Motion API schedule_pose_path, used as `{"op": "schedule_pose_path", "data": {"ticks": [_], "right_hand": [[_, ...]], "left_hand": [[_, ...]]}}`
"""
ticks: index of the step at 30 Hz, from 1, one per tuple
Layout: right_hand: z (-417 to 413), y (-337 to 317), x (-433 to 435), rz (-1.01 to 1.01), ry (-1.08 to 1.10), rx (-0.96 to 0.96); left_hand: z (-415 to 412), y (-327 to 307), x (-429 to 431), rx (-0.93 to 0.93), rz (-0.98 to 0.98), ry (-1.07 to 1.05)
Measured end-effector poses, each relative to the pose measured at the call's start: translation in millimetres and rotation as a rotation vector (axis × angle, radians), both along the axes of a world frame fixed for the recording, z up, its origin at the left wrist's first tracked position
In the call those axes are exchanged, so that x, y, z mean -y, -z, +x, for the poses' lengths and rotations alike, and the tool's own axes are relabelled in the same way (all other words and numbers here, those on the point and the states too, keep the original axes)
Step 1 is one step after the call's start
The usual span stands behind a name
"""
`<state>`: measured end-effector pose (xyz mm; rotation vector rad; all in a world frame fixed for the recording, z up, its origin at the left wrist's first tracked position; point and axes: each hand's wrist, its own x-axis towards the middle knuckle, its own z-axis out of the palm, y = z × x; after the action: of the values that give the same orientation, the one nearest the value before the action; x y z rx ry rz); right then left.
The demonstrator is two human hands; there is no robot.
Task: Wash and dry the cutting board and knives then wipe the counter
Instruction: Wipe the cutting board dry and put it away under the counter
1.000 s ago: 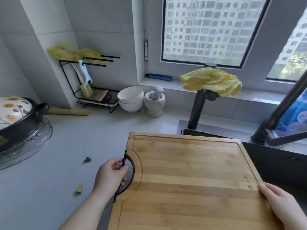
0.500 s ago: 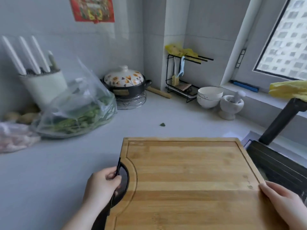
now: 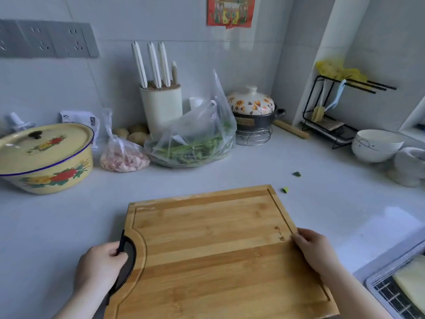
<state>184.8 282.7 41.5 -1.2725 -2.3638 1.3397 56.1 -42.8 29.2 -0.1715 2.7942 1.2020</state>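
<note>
A large bamboo cutting board (image 3: 213,249) with a juice groove lies over the white counter (image 3: 57,226) in front of me. My left hand (image 3: 101,265) grips the black curved handle at the board's left edge. My right hand (image 3: 315,252) holds the board's right edge, fingers over the rim. Several white-handled knives (image 3: 153,64) stand in a white knife block (image 3: 162,107) against the back wall. Two small green vegetable scraps (image 3: 285,189) lie on the counter just past the board's far right corner.
A yellow enamel pot (image 3: 46,157) sits at left. Bags of meat (image 3: 124,157) and greens (image 3: 195,141), a flowered casserole (image 3: 253,111), a black rack (image 3: 333,111), a white bowl (image 3: 374,146) and a mortar (image 3: 411,166) line the back. The sink edge (image 3: 395,293) is at the lower right.
My view has swung left, away from the window and tap toward the back wall. The board, held in both hands, has moved left from over the sink to over the counter.
</note>
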Motion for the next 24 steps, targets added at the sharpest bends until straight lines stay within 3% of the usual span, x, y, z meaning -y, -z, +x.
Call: {"op": "schedule_pose_path", "data": {"ticks": [12,24], "right_hand": [[-123.8,18.6,82.5,-0.003,0.098,0.036],[-165.8,26.6,98.5,0.116,0.084,0.167]], "left_hand": [[-128.5,14.8,74.3,0.010,-0.076,-0.011],[-171.8,33.1,95.9,0.022,-0.127,0.072]]}}
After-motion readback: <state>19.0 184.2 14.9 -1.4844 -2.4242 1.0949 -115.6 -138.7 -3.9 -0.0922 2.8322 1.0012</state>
